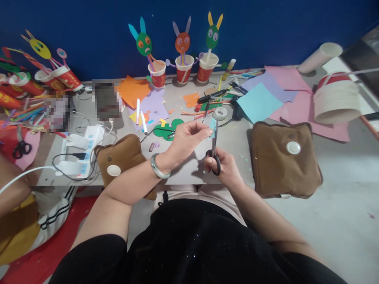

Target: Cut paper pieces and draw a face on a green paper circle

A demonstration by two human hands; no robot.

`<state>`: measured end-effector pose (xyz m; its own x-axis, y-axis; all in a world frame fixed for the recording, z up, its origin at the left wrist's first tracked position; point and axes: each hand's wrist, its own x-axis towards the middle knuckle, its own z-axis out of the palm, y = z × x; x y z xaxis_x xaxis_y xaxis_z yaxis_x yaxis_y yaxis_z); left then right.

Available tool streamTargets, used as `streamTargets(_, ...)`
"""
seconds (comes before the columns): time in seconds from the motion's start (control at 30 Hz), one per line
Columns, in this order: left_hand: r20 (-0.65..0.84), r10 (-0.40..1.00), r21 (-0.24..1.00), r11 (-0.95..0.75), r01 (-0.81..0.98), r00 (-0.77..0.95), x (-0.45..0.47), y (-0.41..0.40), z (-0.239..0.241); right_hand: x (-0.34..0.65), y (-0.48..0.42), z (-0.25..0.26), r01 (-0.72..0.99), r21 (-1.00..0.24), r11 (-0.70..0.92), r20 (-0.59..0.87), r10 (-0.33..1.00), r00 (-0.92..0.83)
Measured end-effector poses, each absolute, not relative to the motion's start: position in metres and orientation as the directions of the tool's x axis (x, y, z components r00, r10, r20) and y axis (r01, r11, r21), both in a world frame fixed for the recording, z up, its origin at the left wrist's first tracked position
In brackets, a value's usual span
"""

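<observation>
Black shirt [192, 244] runs off-frame, left hand [189, 140] pinching half-hidden blue paper [212, 124], right hand [227, 165] gripping scissors [214, 151].

Small light-blue paper piece [212, 126], held up; black-handled scissors [214, 149], blades pointing forward, just beside the paper

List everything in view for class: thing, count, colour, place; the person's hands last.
Wall: one, blue, back
Desk: one, grey, centre
Cup figures: three, red cups, back centre
Other cups: several, red, far left
Cup stack: one, red and white, far right
Tube: one, white, back right
Paper sheets: several, orange, purple, teal, pink, across desk
Power strip: one, white, left
Pouches: two, brown, front left and right
Tape: one, white, centre
Scissors: two pairs, black, centre and far left
Neighbour: one, partly seen, left edge
Bracelet: one, green, left wrist
Left hand: one, bare, centre, holding teal paper
Right hand: one, bare, centre, gripping scissors
</observation>
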<state>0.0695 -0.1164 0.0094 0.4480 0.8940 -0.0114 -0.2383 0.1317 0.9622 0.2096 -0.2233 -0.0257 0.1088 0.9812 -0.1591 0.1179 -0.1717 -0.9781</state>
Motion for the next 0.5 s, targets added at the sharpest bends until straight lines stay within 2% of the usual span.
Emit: streamTargets(0.5,-0.038,0.901,0.939,0.179,-0.292,0.431,0.071,-0.117,0.011,0.198,-0.221,-0.027,0.111,-0.98,-0.164,-0.146,0.977,0.154)
